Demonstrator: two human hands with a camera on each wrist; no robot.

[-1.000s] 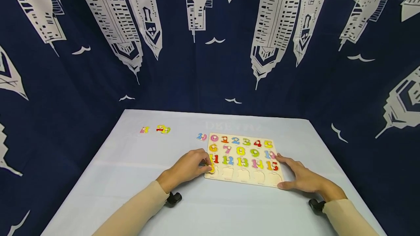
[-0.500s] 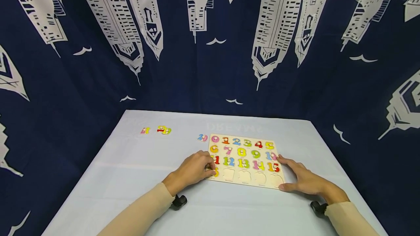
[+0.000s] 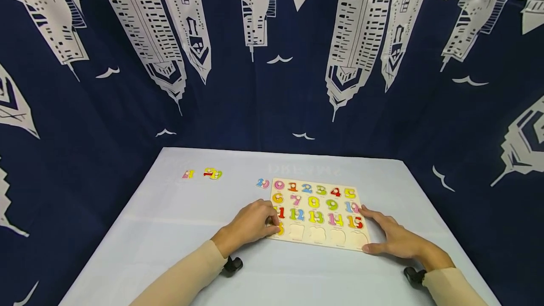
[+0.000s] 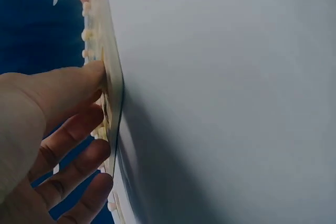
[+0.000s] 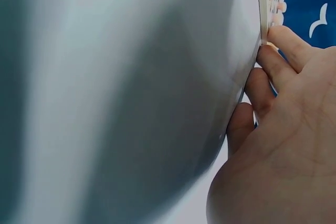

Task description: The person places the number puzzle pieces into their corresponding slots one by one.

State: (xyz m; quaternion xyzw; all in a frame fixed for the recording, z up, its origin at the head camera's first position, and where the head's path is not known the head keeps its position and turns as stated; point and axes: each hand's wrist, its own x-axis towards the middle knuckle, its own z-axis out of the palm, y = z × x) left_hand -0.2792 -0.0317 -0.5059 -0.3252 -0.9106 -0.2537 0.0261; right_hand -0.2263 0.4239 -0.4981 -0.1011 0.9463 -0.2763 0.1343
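Observation:
At the lower-left slot of a wooden number puzzle board (image 3: pixel 328 244), my left hand (image 3: pixel 250 223) pinches a yellow-orange number puzzle piece (image 3: pixel 281 229) between thumb and forefinger. The hand covers part of that piece; whether it lies flush is hidden. In the left wrist view, the thumb (image 4: pixel 73 85) meets the board's edge area and the other fingers are spread loosely. My right hand (image 3: pixel 395 237) rests against the board's right edge, fingers extended, thumb by the near corner. Coloured pieces 0 to 15 fill the upper three rows; the bottom row shows several bare slots.
Loose number pieces lie on the white table (image 3: pixel 212 259): a blue-and-pink 20 (image 3: pixel 262 183) by the board's far-left corner, a red-and-green piece group (image 3: pixel 212 173) and a pink-and-yellow piece (image 3: pixel 188 174) farther left. A dark blue patterned cloth (image 3: pixel 272 98) hangs behind.
My left hand has moved slightly right with the yellow-orange puzzle piece, bringing it over the lower-left slot. The right hand keeps its place at the board's edge. The head view has shifted slightly.

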